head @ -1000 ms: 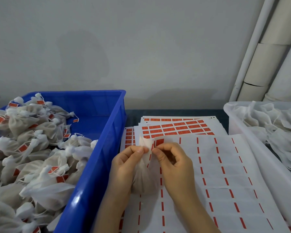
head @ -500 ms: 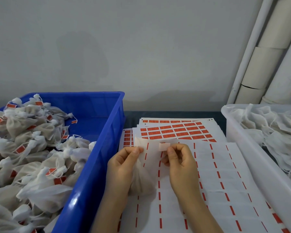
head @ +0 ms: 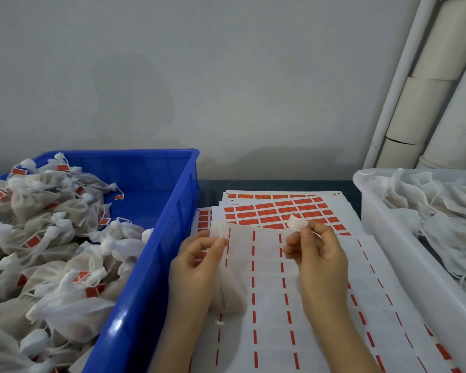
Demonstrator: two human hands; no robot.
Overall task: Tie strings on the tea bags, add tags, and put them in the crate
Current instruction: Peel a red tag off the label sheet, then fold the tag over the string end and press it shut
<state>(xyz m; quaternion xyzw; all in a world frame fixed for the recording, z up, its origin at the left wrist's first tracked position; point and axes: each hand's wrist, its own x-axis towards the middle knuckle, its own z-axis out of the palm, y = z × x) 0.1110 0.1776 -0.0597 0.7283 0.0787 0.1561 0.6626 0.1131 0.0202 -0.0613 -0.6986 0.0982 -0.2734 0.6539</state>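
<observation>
Pinching the bag [head: 230, 289] just under its flared top, the left hand [head: 197, 262] is keeping it over the sheets [head: 320, 305], thumb and forefinger curled round the gathered mesh. The filled belly is lying below the grip, towards the person. Whether it is resting on the paper I cannot tell. The right hand [head: 319, 254] is pinching a small pale tag [head: 296, 224] between thumb and fingertip, with its other fingers loosely curled. The tag is sticking up above them.

A thin string [head: 220, 234] is showing at the bag's top, running along the bag's long axis, which is pointing away from the person. The tag is sitting to the right of that neck, at about the same height and apart from it, so tagging looks like the step in hand. The right hand would be travelling left to meet the string while the left steadies it.

Finished bags are piling up in the blue crate [head: 145, 278], just beside the left forearm, making that hand the nearer one for the drop. Loose bags are lying in the bin [head: 388, 238] on the right.
</observation>
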